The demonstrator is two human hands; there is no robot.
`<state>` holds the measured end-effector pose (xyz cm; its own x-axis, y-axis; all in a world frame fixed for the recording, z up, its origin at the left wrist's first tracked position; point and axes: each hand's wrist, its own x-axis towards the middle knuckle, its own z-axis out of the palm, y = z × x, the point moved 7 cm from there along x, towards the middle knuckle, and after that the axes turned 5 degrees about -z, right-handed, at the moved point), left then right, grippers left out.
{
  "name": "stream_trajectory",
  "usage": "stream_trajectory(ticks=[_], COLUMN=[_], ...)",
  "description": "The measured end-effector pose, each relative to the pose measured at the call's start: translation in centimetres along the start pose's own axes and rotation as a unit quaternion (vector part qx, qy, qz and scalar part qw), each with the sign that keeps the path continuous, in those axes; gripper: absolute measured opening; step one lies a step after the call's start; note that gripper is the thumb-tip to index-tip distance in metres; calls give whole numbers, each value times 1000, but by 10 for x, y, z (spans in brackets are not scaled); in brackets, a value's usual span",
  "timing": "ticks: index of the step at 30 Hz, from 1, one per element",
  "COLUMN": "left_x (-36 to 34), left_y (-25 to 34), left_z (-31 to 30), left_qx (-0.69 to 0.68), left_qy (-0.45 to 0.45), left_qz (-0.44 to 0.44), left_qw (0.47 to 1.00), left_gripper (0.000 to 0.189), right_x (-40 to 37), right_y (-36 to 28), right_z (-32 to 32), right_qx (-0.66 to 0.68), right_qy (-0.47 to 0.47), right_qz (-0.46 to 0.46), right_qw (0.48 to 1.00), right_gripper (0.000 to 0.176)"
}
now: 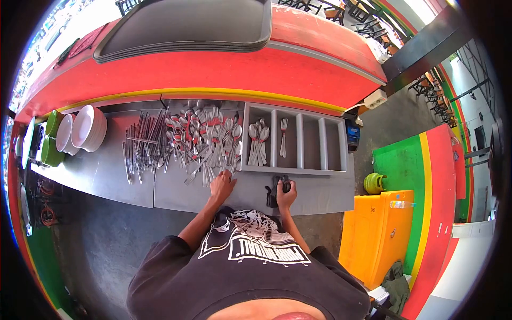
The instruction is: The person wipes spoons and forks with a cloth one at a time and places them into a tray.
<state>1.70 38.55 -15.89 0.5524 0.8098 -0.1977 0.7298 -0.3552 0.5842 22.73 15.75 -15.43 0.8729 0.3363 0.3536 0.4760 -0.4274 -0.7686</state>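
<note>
My left hand (223, 185) is at the near edge of a loose heap of spoons and forks (205, 133), its fingers curled in at the handle ends. What they pinch is hidden. My right hand (287, 196) is closed around a bunched black thing (273, 194), perhaps a cloth, low over the counter in front of the grey cutlery tray (296, 172). Inside that tray, several spoons (258, 140) fill the leftmost compartment and a few forks (284, 137) lie in the one beside it. The two compartments on the right hold nothing.
Left of the heap lies a pile of thin metal cutlery (144, 141). White bowls (89, 128) and green bowls (52, 152) are stacked at the far left of the steel counter (125, 184). Dark trays (186, 26) rest on the red ledge (320, 32) behind. An orange cabinet (373, 229) stands at right.
</note>
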Motion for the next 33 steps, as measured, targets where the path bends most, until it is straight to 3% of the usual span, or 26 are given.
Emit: stream_trajectory(ticks=[7,16,28,33], left_x=[6,9,9,8], left_y=[-2,-3,1,1], left_z=[3,19,7,5], left_qx=[6,128,130,139], left_qy=[23,-24,-54,-51], left_qz=[-6,-21,-35,-31], left_qw=[1000,991,989,989], left_gripper=[25,24,23,23], right_x=[1,5,18,16], right_y=[0,0,-2,10], right_z=[2,8,17,22], right_qx=[-20,-28,-35,-31], right_qy=[14,19,42,33], right_qz=[-12,3,-13,20], right_qw=[1000,999,998,999], right_gripper=[30,30,30,33])
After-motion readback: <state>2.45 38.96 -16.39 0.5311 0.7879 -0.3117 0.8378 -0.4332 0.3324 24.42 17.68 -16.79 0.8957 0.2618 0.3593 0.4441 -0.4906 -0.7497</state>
